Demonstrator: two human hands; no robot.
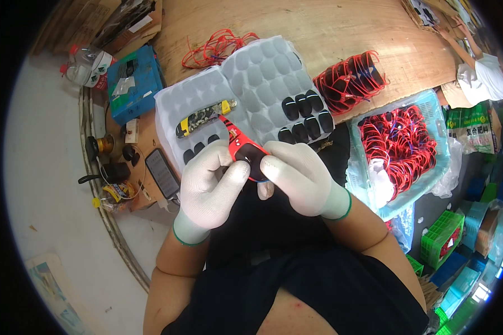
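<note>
Both my hands wear white knit gloves and hold a pair of red sunglasses [241,144] in front of my body. My left hand [213,181] pinches it from the left, thumb against the dark lens. From the other side my right hand [300,174] grips it, its thumb also on the lens. One red temple arm points up and away; the glove fingers hide part of the frame. Just beyond lie grey moulded trays [265,75], with dark lenses [300,132] in some of the hollows. A yellow utility knife with a patterned grip [204,118] rests across the left tray.
Red frames [218,49] lie loose behind the trays; a bundle of sunglasses [349,82] sits right of them. A light-blue basket [440,167] holds many red frames. At left are a phone [162,173], a blue box [133,84] and a bottle [84,67]. Another person [480,78] is far right.
</note>
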